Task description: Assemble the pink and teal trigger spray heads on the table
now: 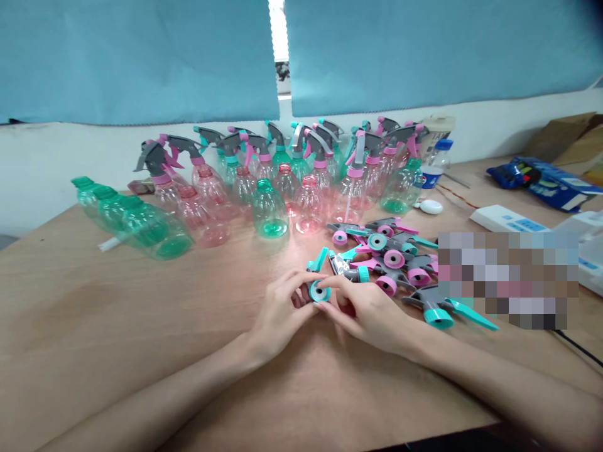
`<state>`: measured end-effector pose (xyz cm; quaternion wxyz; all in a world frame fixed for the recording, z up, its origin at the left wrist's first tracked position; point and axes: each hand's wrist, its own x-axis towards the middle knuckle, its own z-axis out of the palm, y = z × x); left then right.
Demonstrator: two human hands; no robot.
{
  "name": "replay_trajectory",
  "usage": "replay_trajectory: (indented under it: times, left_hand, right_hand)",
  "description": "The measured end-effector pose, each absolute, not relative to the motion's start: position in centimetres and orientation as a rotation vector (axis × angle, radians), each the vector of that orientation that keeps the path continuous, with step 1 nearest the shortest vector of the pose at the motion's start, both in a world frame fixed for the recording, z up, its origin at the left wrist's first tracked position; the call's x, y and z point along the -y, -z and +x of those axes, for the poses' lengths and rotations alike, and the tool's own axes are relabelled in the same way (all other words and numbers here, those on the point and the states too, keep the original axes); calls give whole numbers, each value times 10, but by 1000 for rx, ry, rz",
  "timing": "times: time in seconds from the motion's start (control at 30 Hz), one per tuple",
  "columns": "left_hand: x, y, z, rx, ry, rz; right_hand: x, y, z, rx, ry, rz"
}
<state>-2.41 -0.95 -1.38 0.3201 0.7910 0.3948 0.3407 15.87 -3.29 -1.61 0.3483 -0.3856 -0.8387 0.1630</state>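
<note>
My left hand [281,309] and my right hand [362,309] meet at the middle of the wooden table [94,326]. Together they pinch a teal spray-trigger head [319,282], its round cap facing me and its teal lever sticking up. Fingers of both hands curl round it. Just right of my hands lies a pile of loose trigger heads [396,257], grey with pink or teal caps. One teal-capped trigger head [440,309] lies nearest my right forearm.
Pink and green bottles [268,210], some open and some with triggers fitted, stand in rows at the back. Green bottles [136,220] lie on their sides at left. A water bottle [436,164], white box [506,220] and blue package [541,176] sit at right.
</note>
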Motion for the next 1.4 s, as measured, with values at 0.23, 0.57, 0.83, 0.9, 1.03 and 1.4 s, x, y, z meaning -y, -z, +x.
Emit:
replay_trajectory:
  times: [0.23,0.57,0.83,0.9,1.03,1.4]
  left_hand:
    - [9,11,-24,-983,-832,2112]
    - [10,10,-23,-953,-821,2089]
    - [10,10,-21,-916,-827,2153]
    - [10,10,-21,-890,-826,2167]
    - [10,11,-21,-888,-813,2183]
    - [9,7,-22,-963,-767,2144]
  right_hand:
    - [35,15,159,2191,-454,-1016]
    - [34,8,163,2241,-315,-1043]
    - [31,7,165,2327,-328,-1022]
    - [30,7,165,2338,-312,-1004]
    - [29,6,164,2361,-269,-1010]
    - [26,12,164,2360,-340,-993]
